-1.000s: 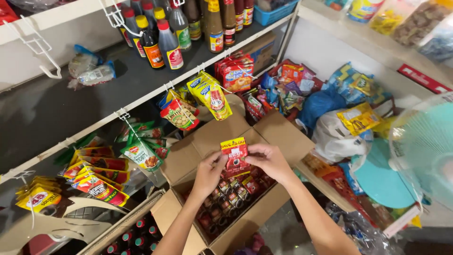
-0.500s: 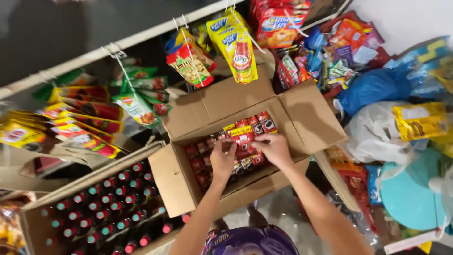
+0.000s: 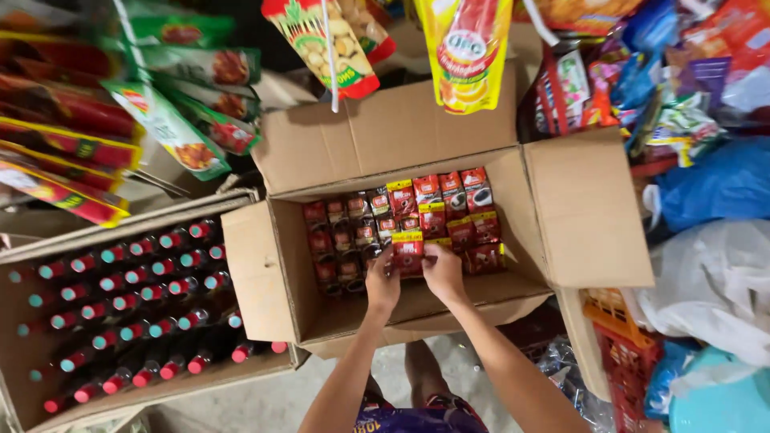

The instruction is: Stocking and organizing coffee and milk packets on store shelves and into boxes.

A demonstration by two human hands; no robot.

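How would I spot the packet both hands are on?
Find the open cardboard box in the middle. Red sachets fill its far side. The red packet sits at their near edge, pinched between the left hand and right hand.

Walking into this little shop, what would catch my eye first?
Probably the open cardboard box in the middle, where both hands hold a red sachet above rows of similar ones. Left of it, a second box is packed with red-capped bottles, and bright snack packs hang overhead.
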